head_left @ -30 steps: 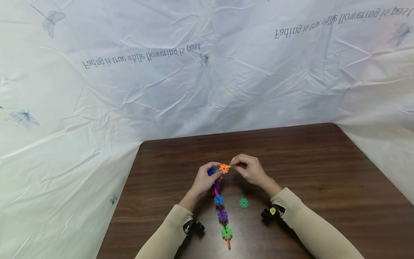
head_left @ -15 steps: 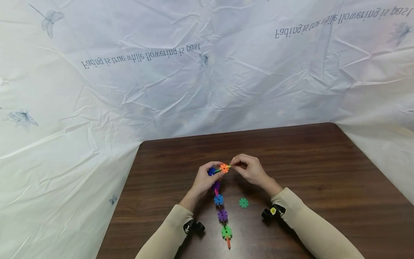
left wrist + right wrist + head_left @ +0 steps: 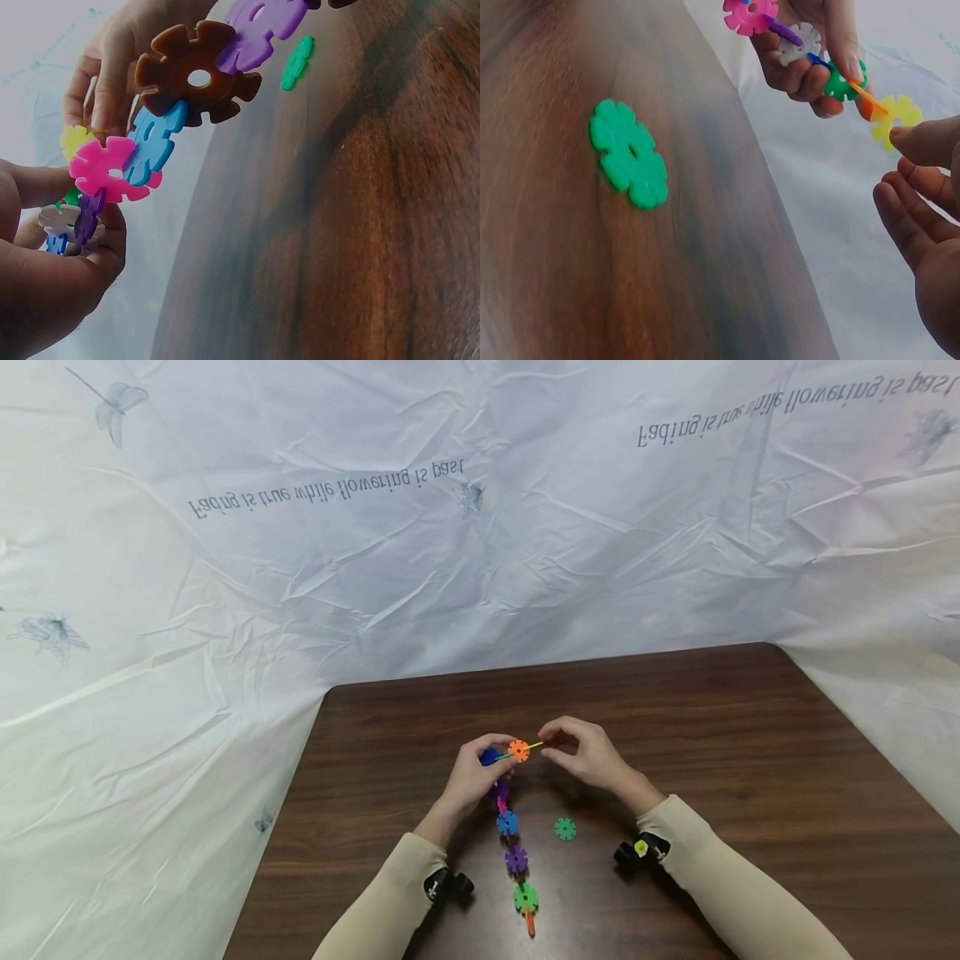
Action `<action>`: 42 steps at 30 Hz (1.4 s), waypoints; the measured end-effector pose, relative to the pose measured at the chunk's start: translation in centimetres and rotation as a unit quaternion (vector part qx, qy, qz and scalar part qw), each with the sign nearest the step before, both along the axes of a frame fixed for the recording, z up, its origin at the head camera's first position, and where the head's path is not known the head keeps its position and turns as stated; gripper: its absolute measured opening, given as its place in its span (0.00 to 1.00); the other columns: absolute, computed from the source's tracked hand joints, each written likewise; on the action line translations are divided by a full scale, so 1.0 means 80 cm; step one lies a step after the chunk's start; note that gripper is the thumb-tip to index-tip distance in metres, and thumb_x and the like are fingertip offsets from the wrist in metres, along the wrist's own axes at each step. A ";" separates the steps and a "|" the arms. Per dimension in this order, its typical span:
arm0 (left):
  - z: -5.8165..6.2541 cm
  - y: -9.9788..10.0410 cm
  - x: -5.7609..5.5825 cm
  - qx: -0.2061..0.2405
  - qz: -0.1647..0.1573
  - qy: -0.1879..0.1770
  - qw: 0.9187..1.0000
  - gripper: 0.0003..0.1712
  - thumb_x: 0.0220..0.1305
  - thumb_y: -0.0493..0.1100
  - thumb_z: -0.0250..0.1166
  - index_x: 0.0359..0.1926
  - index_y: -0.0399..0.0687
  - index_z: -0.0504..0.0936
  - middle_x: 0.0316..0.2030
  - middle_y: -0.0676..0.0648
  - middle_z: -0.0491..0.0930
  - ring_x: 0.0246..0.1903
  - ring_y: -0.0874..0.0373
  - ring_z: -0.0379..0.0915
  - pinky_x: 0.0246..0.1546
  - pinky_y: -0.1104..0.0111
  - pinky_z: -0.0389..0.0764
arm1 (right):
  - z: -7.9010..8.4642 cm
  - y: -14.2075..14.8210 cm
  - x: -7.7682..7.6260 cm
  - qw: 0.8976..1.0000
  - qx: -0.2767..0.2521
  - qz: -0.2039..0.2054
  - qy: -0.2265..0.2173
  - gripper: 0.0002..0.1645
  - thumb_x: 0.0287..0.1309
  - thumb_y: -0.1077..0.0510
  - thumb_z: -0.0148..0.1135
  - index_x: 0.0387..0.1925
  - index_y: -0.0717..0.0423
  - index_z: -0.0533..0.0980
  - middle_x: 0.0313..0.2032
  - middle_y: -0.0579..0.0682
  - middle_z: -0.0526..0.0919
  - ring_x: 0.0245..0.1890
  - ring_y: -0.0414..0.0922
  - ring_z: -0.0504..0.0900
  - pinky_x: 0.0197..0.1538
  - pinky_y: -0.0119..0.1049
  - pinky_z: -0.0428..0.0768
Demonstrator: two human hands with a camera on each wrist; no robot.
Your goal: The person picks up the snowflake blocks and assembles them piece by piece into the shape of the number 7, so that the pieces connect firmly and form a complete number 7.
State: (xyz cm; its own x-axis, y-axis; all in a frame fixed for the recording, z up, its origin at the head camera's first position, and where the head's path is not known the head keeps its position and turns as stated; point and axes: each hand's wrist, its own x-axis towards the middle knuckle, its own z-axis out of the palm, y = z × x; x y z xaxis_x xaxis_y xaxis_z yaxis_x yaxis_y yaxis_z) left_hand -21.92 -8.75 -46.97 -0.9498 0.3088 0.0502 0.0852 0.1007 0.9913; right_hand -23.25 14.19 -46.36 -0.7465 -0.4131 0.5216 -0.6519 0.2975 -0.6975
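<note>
My left hand (image 3: 472,774) pinches a chain of flower-shaped interlocking discs near its far end. In the right wrist view its thumb presses the green disc (image 3: 845,80), from which an orange disc (image 3: 868,97) runs to a yellow disc (image 3: 897,120) at the tip. My right hand (image 3: 588,754) is beside that yellow disc, with thumb and fingers parted around its edge. The pink disc (image 3: 114,169), blue disc (image 3: 155,142) and brown disc (image 3: 196,73) follow along the chain, which trails toward the near side of the table.
One loose green disc (image 3: 566,829) lies flat on the dark wooden table (image 3: 675,693), right of the chain. The chain's near end has a bright green disc (image 3: 526,897) and an orange-red one (image 3: 530,923). Behind the table hangs a pale printed sheet (image 3: 480,568).
My right hand has drawn slightly right and its fingertips have parted, so more of the yellow disc shows, now edge-on. The left hand has stayed nearly in place.
</note>
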 end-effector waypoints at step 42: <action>0.036 -0.002 0.013 0.019 -0.012 -0.021 1.000 0.20 0.65 0.30 0.61 0.58 0.41 0.79 0.46 0.33 0.80 0.33 0.45 0.81 0.45 0.40 0.77 | -0.027 0.031 0.012 0.956 0.223 0.167 -0.088 0.19 0.57 0.56 0.70 0.50 0.52 0.80 0.44 0.46 0.81 0.38 0.40 0.79 0.40 0.34 0.80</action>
